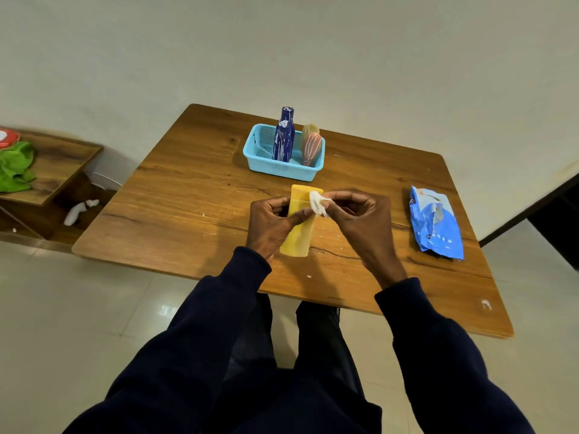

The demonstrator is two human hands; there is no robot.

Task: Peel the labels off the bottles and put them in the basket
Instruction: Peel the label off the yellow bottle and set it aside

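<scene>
Head view, seated person at a wooden table [188, 198]. Nearest, two dark sleeves [219, 308] reach forward over the table's near edge. The left hand [275, 227] grips a yellow bottle [299, 236], fingers curled round its left side and thumb laid across its front. The bottle lies lengthwise, one end toward the person and the other pointing far. Whether it rests on the table cannot be told.

The right hand [360, 223] pinches a crumpled white label scrap [318, 205] between thumb and fingertips, and the scrap touches the bottle's far right part. Small white flecks [322, 252] lie on the wood just beside the bottle. To the right, well apart from the hands, lies a blue packet [435, 223].

Farther on, near the table's far edge, stands a light blue basket [282, 172]. It holds a dark blue bottle [283, 136] upright at the middle and a pink bottle [310, 148] on the right, with a beige bottle [310, 128] just behind. Both front bottles show white streaks. At far left, a side shelf [62, 164] bears a green cloth [15, 167].
</scene>
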